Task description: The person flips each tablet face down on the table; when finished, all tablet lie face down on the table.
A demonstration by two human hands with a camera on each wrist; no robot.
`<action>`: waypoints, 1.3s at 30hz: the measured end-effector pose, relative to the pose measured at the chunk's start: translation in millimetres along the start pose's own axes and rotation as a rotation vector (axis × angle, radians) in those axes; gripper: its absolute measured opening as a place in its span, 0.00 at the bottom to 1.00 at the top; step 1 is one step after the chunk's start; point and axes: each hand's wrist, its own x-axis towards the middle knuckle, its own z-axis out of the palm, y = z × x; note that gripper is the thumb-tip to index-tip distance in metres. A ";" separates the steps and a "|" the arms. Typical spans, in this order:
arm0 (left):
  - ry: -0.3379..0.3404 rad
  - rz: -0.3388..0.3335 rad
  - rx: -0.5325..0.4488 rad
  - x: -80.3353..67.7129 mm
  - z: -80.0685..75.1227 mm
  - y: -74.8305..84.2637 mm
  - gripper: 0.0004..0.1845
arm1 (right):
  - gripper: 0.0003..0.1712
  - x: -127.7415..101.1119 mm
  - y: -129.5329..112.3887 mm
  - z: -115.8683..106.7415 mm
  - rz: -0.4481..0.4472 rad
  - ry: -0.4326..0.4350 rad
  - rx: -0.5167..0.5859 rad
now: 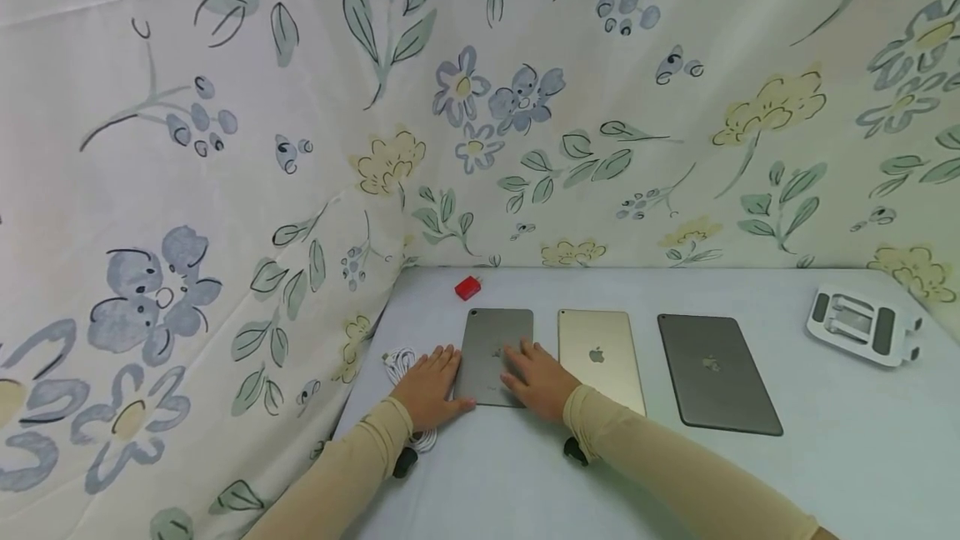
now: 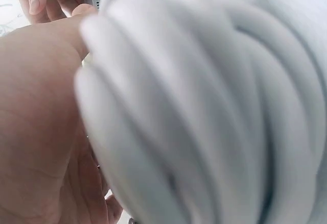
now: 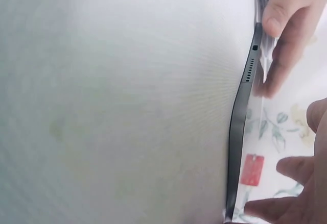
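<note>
A grey tablet (image 1: pixel 480 365) lies back-up on the white table, its camera at the far left corner. Along its left edge rests my left hand (image 1: pixel 426 392), fingers extended and thumb at the near corner. My right hand (image 1: pixel 543 383) reaches over the tablet's right side with fingers spread, its fingertips at the back near the logo. The right wrist view shows the tablet's near edge (image 3: pixel 236 137) with its charging port. A coiled white cable (image 1: pixel 400 362) lies partly hidden under the left hand and wrist; its thick loops (image 2: pixel 194 101) fill the left wrist view.
A gold tablet (image 1: pixel 596 332) lies right of the grey one, partly behind the right hand. Further right are a dark grey tablet (image 1: pixel 716 382) and a white folding stand (image 1: pixel 862 325). A red charger plug (image 1: pixel 467 287) sits behind. Floral fabric (image 1: pixel 525 190) hangs at the back and left.
</note>
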 end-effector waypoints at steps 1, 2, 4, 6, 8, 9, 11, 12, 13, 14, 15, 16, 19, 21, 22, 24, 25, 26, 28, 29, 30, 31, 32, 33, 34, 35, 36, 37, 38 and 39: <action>-0.004 -0.001 0.003 0.2 0.9 0.1 0.54 | 0.36 0.0 0.0 0.7 0.000 -0.003 -0.005; -0.004 0.002 0.004 0.2 1.6 0.1 0.54 | 0.36 0.1 0.0 1.4 -0.001 0.001 -0.010; -0.003 0.009 0.000 0.3 2.2 0.3 0.54 | 0.36 0.3 -0.2 2.3 -0.006 0.010 -0.014; -0.009 0.012 0.001 0.4 2.2 0.5 0.54 | 0.36 0.5 -0.6 3.3 -0.007 0.023 -0.011; -0.011 0.016 -0.002 0.5 1.8 0.9 0.54 | 0.36 1.0 -0.8 4.7 -0.011 0.035 -0.011; -0.010 0.019 -0.004 0.6 1.3 1.1 0.54 | 0.35 1.3 -1.1 5.3 -0.013 0.038 -0.009; -0.013 0.026 0.001 0.2 0.7 1.4 0.53 | 0.35 1.8 -1.5 7.6 -0.016 0.038 -0.003; -0.014 0.029 0.005 0.0 0.3 1.7 0.53 | 0.35 2.4 -1.5 8.8 -0.017 0.034 -0.004; -0.015 0.033 0.009 -0.2 -0.1 2.0 0.53 | 0.36 2.7 -1.9 9.6 -0.016 0.031 -0.002; -0.017 0.037 0.015 -0.4 -0.3 2.3 0.53 | 0.36 2.9 -2.3 10.3 -0.013 0.023 -0.001; -0.017 0.041 0.019 -0.6 -0.8 2.5 0.53 | 0.36 3.0 -3.1 10.4 -0.009 0.018 0.013; -0.021 0.040 0.026 -0.7 -1.2 2.9 0.52 | 0.36 3.1 -3.7 10.6 -0.005 0.010 0.014; -0.030 0.044 0.022 -0.5 -3.1 4.5 0.52 | 0.36 2.9 -6.6 9.5 -0.001 -0.009 0.021; -0.035 0.048 0.007 -0.1 -4.4 6.1 0.52 | 0.35 2.6 -8.4 8.5 -0.006 -0.014 0.026; -0.040 0.048 0.003 0.1 -5.1 7.0 0.52 | 0.35 2.8 -8.7 8.4 -0.013 -0.013 0.023; -0.044 0.049 -0.006 0.8 -4.7 7.7 0.52 | 0.33 2.6 -10.0 7.4 -0.012 -0.004 0.048; -0.043 0.051 -0.007 1.3 -4.5 8.0 0.52 | 0.32 2.6 -10.2 6.7 -0.011 0.004 0.069; -0.042 0.052 0.000 1.8 -3.2 7.8 0.52 | 0.31 2.4 -10.3 5.8 -0.009 0.013 0.092; -0.039 0.051 0.001 2.8 -1.4 7.0 0.52 | 0.30 2.3 -10.2 4.1 0.004 0.026 0.143; -0.039 0.051 0.000 3.3 -0.2 6.5 0.52 | 0.29 2.0 -10.3 3.0 0.015 0.027 0.170; -0.040 0.051 -0.001 3.5 0.0 6.4 0.52 | 0.29 2.0 -9.9 2.4 0.021 0.030 0.192; -0.039 0.052 -0.002 3.8 0.4 6.3 0.52 | 0.29 1.9 -9.6 2.1 0.022 0.037 0.212; -0.038 0.051 -0.003 3.9 0.5 6.4 0.52 | 0.28 1.7 -9.5 1.7 0.028 0.040 0.229; -0.037 0.051 -0.007 4.0 0.2 6.7 0.52 | 0.28 1.8 -9.2 1.7 0.031 0.044 0.245; -0.035 0.051 -0.008 4.1 0.0 7.0 0.52 | 0.28 1.7 -9.2 1.7 0.035 0.048 0.262; -0.035 0.051 -0.007 4.4 0.0 7.3 0.52 | 0.28 1.4 -9.3 1.8 0.034 0.054 0.277; -0.032 0.052 -0.006 4.6 -0.1 7.6 0.52 | 0.27 0.9 -9.9 1.6 0.035 0.060 0.293; -0.029 0.053 -0.006 5.0 -0.2 7.8 0.52 | 0.27 0.3 -10.5 1.2 0.036 0.064 0.304; -0.026 0.054 -0.005 5.1 -0.2 8.1 0.52 | 0.28 -0.3 -11.2 0.7 0.040 0.064 0.312; -0.025 0.056 -0.004 5.4 -0.2 8.3 0.52 | 0.28 -0.9 -12.0 0.0 0.039 0.067 0.320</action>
